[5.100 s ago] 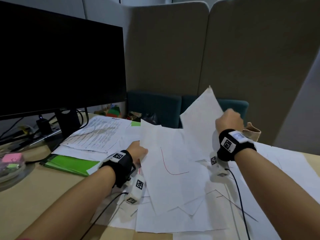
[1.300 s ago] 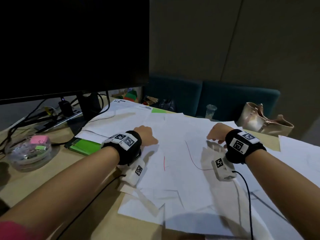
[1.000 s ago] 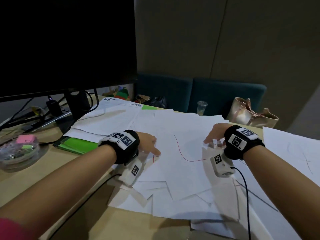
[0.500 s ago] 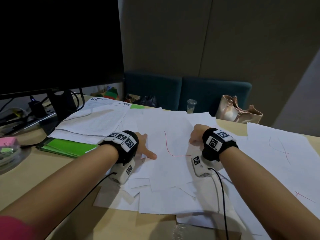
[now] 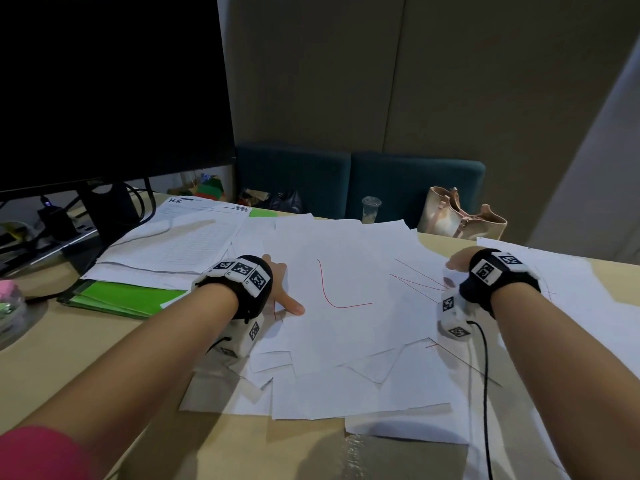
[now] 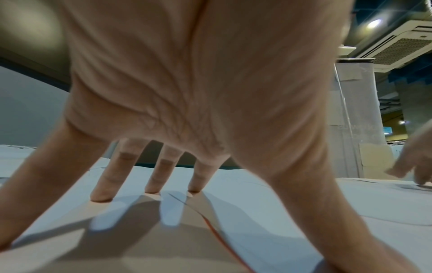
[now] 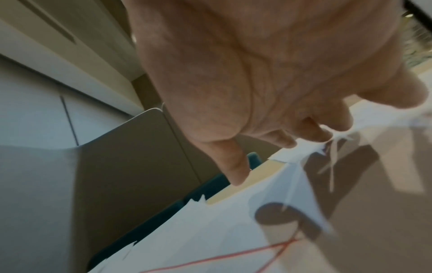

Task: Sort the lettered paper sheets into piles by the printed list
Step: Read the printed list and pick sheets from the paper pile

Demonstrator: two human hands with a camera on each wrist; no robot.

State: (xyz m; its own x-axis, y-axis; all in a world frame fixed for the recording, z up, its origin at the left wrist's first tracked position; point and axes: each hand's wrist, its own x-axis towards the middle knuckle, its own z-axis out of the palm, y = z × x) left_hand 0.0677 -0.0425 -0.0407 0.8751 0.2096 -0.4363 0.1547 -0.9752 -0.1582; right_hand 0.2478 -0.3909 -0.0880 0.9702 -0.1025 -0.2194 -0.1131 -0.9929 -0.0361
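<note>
Left hand: the left hand (image 5: 281,286) lies spread, fingers (image 6: 106,182) straight, tips pressing on the left edge of the top sheet.
Right hand: the right hand (image 5: 458,262) reaches over the right side of the spread; its fingers (image 7: 233,166) point down at the papers and hold nothing. I cannot tell whether they touch.
Top sheet: a white sheet with a red L (image 5: 332,285) lies flat in the middle of the spread, between the two hands.
Sheet beside it: a sheet with slanted red lines (image 5: 412,275) shows partly, just right of the L sheet and near the right hand.
Other sheets: more overlapping white papers (image 5: 311,389) fan out on the near side; another sheet (image 5: 568,271) lies far right.
Printed list: a printed page (image 5: 180,237) rests on a stack at far left, over a green folder (image 5: 117,299).
Desk: tan desk (image 5: 104,362) with a dark monitor (image 5: 110,84) at far left.
Far side: a beige handbag (image 5: 457,220) and a plastic cup (image 5: 371,208) stand beyond the papers.
</note>
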